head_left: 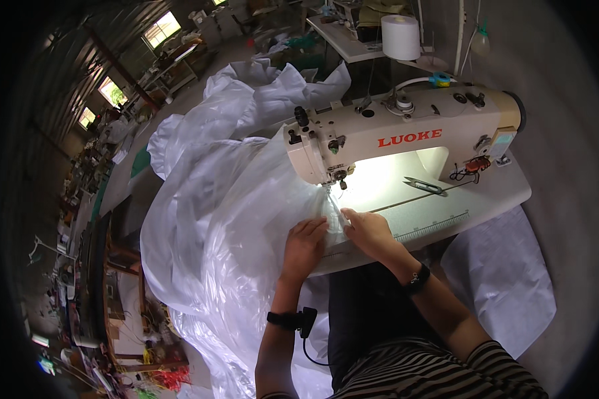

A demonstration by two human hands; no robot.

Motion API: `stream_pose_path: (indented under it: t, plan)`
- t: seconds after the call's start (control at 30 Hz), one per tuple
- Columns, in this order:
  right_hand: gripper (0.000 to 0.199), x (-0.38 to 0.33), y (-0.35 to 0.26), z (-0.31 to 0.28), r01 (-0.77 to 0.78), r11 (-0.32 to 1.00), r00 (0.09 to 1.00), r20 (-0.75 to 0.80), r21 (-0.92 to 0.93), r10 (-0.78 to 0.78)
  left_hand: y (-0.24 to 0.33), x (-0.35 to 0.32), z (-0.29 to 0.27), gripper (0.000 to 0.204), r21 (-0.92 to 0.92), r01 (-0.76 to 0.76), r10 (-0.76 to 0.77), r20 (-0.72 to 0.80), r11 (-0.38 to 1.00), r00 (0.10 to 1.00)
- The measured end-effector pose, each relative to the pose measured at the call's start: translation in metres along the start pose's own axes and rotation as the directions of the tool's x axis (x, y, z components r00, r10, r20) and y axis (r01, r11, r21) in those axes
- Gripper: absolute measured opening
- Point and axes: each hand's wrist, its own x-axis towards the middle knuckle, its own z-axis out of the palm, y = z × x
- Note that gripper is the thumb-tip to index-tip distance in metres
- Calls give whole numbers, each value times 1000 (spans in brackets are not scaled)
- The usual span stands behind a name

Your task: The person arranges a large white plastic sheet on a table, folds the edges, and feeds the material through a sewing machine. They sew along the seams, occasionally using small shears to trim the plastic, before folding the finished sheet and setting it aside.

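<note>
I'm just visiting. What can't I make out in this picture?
All in the head view:
Stitches under the sewing machine's needle: too small to tell.
Underside of the left hand: hidden by the hand itself.
Lower end of the white sheet: cut off by the bottom edge.
Lower legs: hidden under the sewing table.
Clutter at far left: small and blurred.

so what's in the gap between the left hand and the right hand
In the head view, a stretch of translucent white sheeting lies between the left hand and the right hand, running up toward the sewing machine; no tool shows there.
</note>
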Motion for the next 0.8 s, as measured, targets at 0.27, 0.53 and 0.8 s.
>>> stream_pose_path:
  t: [0.27,0.53,0.8]
  plan:
    - [35,-11,4,-1,-61,997,995,-73,37,64,22,13,3,31,41,-4,4,16,999,1000]
    - [24,-18,-7,-2,-115,988,985,-115,104,127,40,18,36,20,101,208,-189,-165,973,968]
    - [20,-19,-10,-5,-105,982,975,-176,157,132,25,12,39,16,-210,271,-297,-109,940,948]
